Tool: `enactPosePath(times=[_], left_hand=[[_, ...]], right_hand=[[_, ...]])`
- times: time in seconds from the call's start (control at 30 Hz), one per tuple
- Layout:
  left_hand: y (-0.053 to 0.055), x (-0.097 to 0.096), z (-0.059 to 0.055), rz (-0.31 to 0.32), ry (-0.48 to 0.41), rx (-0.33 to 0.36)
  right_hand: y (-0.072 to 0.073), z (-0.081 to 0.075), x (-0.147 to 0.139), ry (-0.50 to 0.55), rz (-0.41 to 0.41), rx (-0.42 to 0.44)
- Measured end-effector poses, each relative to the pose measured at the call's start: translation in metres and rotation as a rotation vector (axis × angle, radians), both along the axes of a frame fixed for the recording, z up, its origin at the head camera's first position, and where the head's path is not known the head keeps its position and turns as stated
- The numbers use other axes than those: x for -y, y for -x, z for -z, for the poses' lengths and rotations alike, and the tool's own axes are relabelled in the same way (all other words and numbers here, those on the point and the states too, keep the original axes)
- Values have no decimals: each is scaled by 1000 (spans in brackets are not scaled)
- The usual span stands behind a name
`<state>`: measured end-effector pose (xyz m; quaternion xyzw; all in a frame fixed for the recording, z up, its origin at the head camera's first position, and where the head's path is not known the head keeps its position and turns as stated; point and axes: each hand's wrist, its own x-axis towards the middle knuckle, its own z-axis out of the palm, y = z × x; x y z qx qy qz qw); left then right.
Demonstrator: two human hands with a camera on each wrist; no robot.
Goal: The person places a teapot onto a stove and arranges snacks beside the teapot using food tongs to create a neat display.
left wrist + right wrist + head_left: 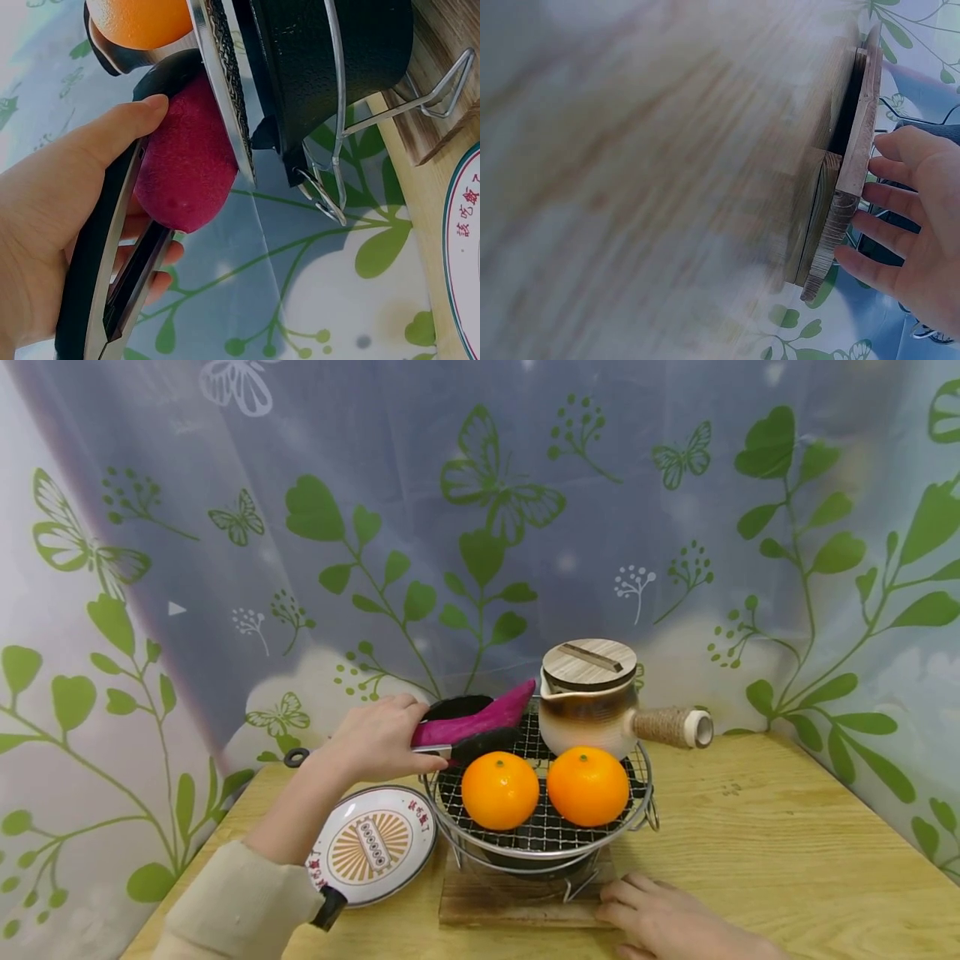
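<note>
My left hand (378, 739) grips black-and-steel tongs (94, 255), its thumb along one arm and fingers around the other. Between the tongs' black tips is a purple sweet potato (483, 717), which lies at the left rear of a round wire grill rack (540, 843). In the left wrist view the sweet potato (191, 161) is right against the rack's edge; I cannot tell whether it rests there. My right hand (667, 914), fingers loosely extended, touches the right front corner of a wooden board (517, 902) under the grill. Two oranges (500, 791) sit on the rack's front.
A brown-and-cream teapot (588, 722) with a wooden lid stands at the rack's right rear, its rope-wrapped handle (663, 727) pointing right. A patterned plate (405, 852) lies left of the grill on the wooden table (765, 827). A leaf-printed curtain (420, 527) hangs behind.
</note>
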<state>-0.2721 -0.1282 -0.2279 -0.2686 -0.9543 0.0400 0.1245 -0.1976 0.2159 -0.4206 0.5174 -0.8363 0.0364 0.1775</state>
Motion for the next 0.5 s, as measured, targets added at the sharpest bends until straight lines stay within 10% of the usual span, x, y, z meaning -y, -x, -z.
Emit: enactPosePath(times=[0.5], left_hand=[[2,-1,1,15,-55,46]], right_hand=[[0,1,0,20,-12,-3]])
